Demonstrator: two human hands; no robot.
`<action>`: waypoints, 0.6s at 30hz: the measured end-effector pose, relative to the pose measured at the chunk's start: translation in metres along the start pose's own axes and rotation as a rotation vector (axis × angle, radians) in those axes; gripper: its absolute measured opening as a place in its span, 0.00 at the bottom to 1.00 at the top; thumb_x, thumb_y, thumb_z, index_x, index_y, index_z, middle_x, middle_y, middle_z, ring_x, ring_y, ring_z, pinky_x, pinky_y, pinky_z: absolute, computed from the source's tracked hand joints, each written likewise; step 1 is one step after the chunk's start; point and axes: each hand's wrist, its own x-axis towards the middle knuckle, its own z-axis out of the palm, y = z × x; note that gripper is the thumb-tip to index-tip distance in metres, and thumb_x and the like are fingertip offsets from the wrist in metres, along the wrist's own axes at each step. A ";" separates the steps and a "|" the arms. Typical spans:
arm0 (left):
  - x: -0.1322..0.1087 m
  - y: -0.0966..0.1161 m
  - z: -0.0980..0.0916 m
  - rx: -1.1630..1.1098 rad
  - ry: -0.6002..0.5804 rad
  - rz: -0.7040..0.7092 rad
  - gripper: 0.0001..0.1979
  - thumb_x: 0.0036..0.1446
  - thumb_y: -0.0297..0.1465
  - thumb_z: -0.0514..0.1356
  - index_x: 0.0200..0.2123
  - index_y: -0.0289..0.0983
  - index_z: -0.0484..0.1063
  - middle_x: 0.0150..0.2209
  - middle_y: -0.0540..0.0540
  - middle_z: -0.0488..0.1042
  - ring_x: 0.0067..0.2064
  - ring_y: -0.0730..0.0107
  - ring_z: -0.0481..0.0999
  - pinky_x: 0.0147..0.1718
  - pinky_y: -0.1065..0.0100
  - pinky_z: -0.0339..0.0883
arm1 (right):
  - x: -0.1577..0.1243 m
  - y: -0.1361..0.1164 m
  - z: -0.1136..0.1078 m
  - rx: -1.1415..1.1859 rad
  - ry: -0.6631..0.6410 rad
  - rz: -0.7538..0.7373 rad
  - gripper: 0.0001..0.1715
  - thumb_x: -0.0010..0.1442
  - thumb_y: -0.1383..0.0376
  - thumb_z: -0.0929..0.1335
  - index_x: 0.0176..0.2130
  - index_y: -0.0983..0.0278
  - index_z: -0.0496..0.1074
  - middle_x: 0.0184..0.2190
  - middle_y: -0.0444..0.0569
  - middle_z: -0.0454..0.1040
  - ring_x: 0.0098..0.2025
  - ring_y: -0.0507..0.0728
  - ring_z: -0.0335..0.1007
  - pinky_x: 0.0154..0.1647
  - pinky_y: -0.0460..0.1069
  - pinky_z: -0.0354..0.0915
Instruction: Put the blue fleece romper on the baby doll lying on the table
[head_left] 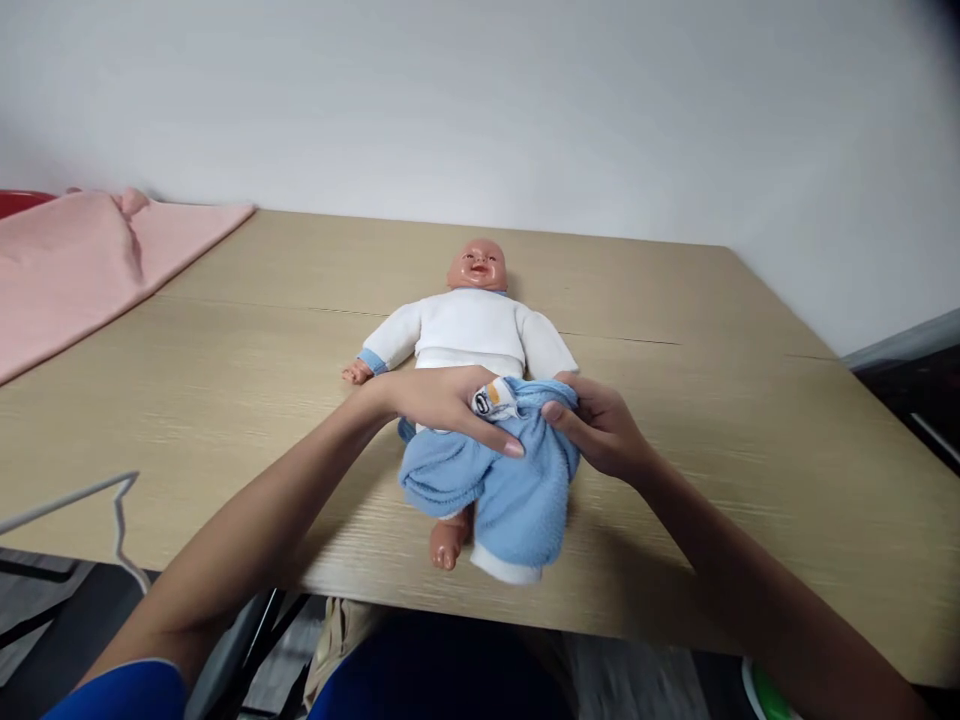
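A baby doll [471, 325] in a white top lies on its back, its head toward the wall. Light blue trousers [525, 500] cover its legs; one bare foot [448, 540] sticks out of a leg opening, while the other trouser leg ends in a white cuff with no foot showing. My right hand [604, 425] pinches the bunched waistband between thumb and fingers. Across the doll's waist lies my left hand [457, 405], its thumb stretched over the trousers beside a small white patch [495, 400]. The left fingers are mostly hidden under the fabric.
The doll rests on a wooden table [712, 480] close to its front edge. A pink cloth [67, 270] is spread at the back left. At the front left a white hanger [75, 503] reaches over the edge. A dark object [922, 370] stands beyond the right side.
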 end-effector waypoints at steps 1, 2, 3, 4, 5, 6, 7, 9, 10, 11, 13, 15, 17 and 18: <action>0.003 -0.006 -0.002 -0.025 -0.007 0.020 0.15 0.66 0.46 0.73 0.38 0.40 0.81 0.35 0.49 0.83 0.38 0.58 0.82 0.39 0.61 0.77 | 0.000 0.000 -0.001 -0.001 0.000 -0.004 0.35 0.73 0.36 0.71 0.31 0.60 0.67 0.26 0.40 0.57 0.27 0.52 0.52 0.26 0.48 0.53; 0.005 -0.012 -0.004 -0.042 0.013 0.049 0.13 0.66 0.44 0.72 0.41 0.40 0.82 0.38 0.49 0.84 0.40 0.57 0.83 0.42 0.61 0.79 | 0.000 0.000 -0.002 0.006 -0.007 -0.003 0.37 0.74 0.35 0.70 0.29 0.60 0.64 0.25 0.39 0.55 0.27 0.51 0.50 0.26 0.48 0.52; 0.005 -0.018 -0.004 -0.052 0.048 0.079 0.12 0.67 0.42 0.71 0.45 0.40 0.83 0.42 0.48 0.86 0.44 0.56 0.85 0.46 0.60 0.80 | 0.001 0.001 -0.004 0.021 -0.016 0.003 0.40 0.74 0.34 0.69 0.26 0.60 0.61 0.24 0.39 0.52 0.26 0.50 0.47 0.26 0.48 0.50; 0.005 -0.022 -0.005 -0.057 0.083 0.101 0.13 0.67 0.41 0.71 0.49 0.41 0.84 0.47 0.47 0.87 0.49 0.54 0.86 0.51 0.59 0.80 | 0.001 0.003 -0.006 0.041 -0.030 0.017 0.43 0.74 0.32 0.68 0.25 0.59 0.58 0.24 0.39 0.48 0.25 0.50 0.44 0.25 0.48 0.47; 0.005 -0.026 -0.005 -0.061 0.106 0.109 0.14 0.68 0.40 0.70 0.53 0.41 0.84 0.51 0.46 0.88 0.53 0.53 0.86 0.56 0.57 0.80 | 0.002 0.005 -0.007 0.064 -0.049 0.036 0.45 0.73 0.31 0.68 0.23 0.59 0.54 0.23 0.38 0.45 0.25 0.49 0.40 0.24 0.48 0.44; 0.005 -0.028 -0.004 -0.067 0.115 0.099 0.15 0.68 0.40 0.70 0.55 0.42 0.84 0.54 0.45 0.88 0.55 0.52 0.86 0.59 0.56 0.80 | 0.003 0.007 -0.010 0.082 -0.067 0.056 0.47 0.73 0.30 0.67 0.22 0.59 0.51 0.22 0.38 0.43 0.24 0.49 0.37 0.23 0.49 0.41; 0.005 -0.030 -0.004 -0.075 0.115 0.076 0.16 0.67 0.40 0.70 0.55 0.43 0.85 0.55 0.44 0.88 0.56 0.51 0.87 0.60 0.55 0.80 | 0.004 0.008 -0.012 0.100 -0.089 0.082 0.47 0.72 0.29 0.67 0.22 0.58 0.50 0.22 0.37 0.42 0.23 0.48 0.36 0.22 0.49 0.39; 0.006 -0.031 -0.003 -0.100 0.106 0.032 0.16 0.65 0.41 0.73 0.54 0.43 0.86 0.54 0.44 0.89 0.55 0.49 0.88 0.58 0.54 0.82 | 0.004 0.007 -0.016 0.144 -0.187 0.147 0.47 0.70 0.27 0.68 0.23 0.58 0.54 0.21 0.37 0.46 0.21 0.47 0.39 0.20 0.47 0.39; 0.007 -0.031 -0.003 -0.121 0.096 0.023 0.17 0.63 0.41 0.75 0.53 0.43 0.87 0.53 0.44 0.89 0.54 0.48 0.89 0.56 0.54 0.83 | 0.003 0.006 -0.019 0.177 -0.272 0.187 0.45 0.67 0.27 0.70 0.24 0.59 0.60 0.21 0.37 0.51 0.21 0.48 0.44 0.20 0.46 0.43; 0.008 -0.031 -0.003 -0.147 0.074 0.023 0.18 0.61 0.41 0.76 0.52 0.43 0.87 0.52 0.44 0.90 0.53 0.47 0.89 0.54 0.54 0.84 | 0.002 0.004 -0.021 0.210 -0.374 0.230 0.42 0.64 0.28 0.74 0.27 0.61 0.66 0.23 0.38 0.57 0.23 0.48 0.51 0.21 0.46 0.48; 0.010 -0.030 -0.004 -0.196 -0.019 0.040 0.22 0.56 0.41 0.79 0.53 0.42 0.87 0.51 0.44 0.90 0.51 0.45 0.90 0.51 0.53 0.86 | 0.000 -0.002 -0.024 0.245 -0.568 0.312 0.35 0.60 0.37 0.81 0.35 0.63 0.75 0.27 0.40 0.65 0.28 0.50 0.60 0.26 0.45 0.57; 0.011 -0.030 -0.004 -0.219 -0.125 0.043 0.26 0.55 0.39 0.81 0.56 0.43 0.86 0.52 0.44 0.90 0.53 0.43 0.90 0.53 0.52 0.86 | -0.002 -0.006 -0.025 0.224 -0.666 0.348 0.26 0.60 0.48 0.84 0.35 0.64 0.76 0.27 0.39 0.66 0.29 0.50 0.61 0.29 0.45 0.59; 0.014 -0.032 -0.004 -0.228 -0.200 0.045 0.30 0.54 0.39 0.82 0.59 0.42 0.85 0.54 0.43 0.90 0.56 0.43 0.89 0.55 0.51 0.86 | -0.002 -0.008 -0.025 0.213 -0.680 0.321 0.23 0.64 0.54 0.82 0.31 0.64 0.75 0.26 0.38 0.64 0.29 0.49 0.59 0.30 0.45 0.60; 0.016 -0.034 -0.004 -0.235 -0.228 0.050 0.31 0.53 0.39 0.82 0.60 0.41 0.84 0.54 0.43 0.90 0.57 0.44 0.89 0.56 0.52 0.85 | -0.002 -0.007 -0.024 0.224 -0.665 0.283 0.22 0.66 0.55 0.81 0.30 0.64 0.75 0.26 0.38 0.64 0.30 0.49 0.60 0.31 0.45 0.61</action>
